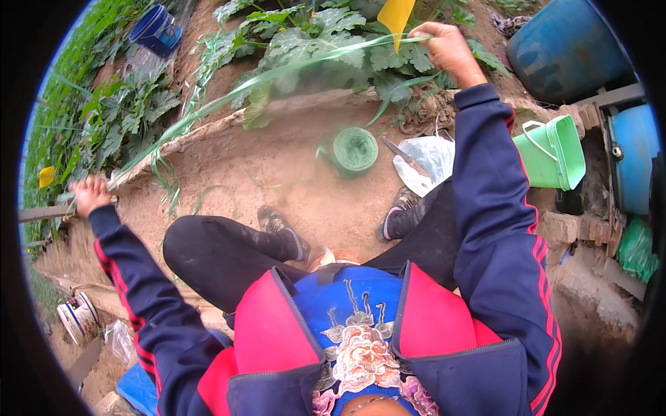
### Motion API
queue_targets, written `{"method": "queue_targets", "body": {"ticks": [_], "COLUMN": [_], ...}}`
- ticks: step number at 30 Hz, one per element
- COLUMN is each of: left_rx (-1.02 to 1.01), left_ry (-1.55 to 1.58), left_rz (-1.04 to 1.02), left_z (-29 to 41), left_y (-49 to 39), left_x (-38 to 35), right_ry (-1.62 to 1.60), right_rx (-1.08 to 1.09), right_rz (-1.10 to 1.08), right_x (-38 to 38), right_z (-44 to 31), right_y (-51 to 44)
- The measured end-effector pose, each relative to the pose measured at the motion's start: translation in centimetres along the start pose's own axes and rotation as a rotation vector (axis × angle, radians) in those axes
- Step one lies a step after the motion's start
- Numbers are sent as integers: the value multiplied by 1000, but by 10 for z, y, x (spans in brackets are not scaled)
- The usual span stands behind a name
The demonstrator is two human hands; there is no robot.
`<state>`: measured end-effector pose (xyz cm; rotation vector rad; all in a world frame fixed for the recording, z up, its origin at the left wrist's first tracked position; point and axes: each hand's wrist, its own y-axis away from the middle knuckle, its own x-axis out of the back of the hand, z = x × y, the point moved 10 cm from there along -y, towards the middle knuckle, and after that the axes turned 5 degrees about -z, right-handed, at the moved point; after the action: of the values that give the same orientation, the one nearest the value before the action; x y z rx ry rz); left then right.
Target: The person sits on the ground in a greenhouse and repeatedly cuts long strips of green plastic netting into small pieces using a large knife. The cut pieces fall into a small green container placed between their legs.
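A bundle of green plastic twine [250, 83] stretches across the upper view between my outspread hands. My left hand [91, 195], far out at the left, grips one end of it. At the upper right, my right hand [442, 49] pinches the other end beside a yellow card. Loose strands hang near my left hand and below my right wrist. On the dirt floor between my feet and the low ledge sits a roll of green twine [355, 151]. Right of the roll, a knife [403, 155] lies partly on a white plastic bag [434, 158].
Large-leaved plants [317, 44] grow beyond the earthen ledge [229, 122]. A blue bucket [156, 31] lies tilted at upper left. To the right are a green bucket [551, 151] and blue barrels [567, 49]. A white bucket [78, 317] lies at lower left.
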<state>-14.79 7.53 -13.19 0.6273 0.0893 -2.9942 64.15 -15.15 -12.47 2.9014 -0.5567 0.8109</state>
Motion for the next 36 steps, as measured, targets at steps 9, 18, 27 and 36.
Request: {"method": "queue_targets", "body": {"ticks": [9,18,27,36], "left_rx": [-126,106,-158,476], "left_ry": [41,-158,-2069,6], "left_rz": [732,671,-747,-1051], "left_z": [123,68,-157,-153], "left_y": [45,8,70,255], "left_x": [364,334,-230,-477], "right_ry": [-466,-742,487,604], "right_rx": [176,309,821,716], "right_rz": [376,635,174,116], "right_x": [119,215,0,-69], "right_z": [25,22,-183,-144], "right_y": [9,58,83,55]}}
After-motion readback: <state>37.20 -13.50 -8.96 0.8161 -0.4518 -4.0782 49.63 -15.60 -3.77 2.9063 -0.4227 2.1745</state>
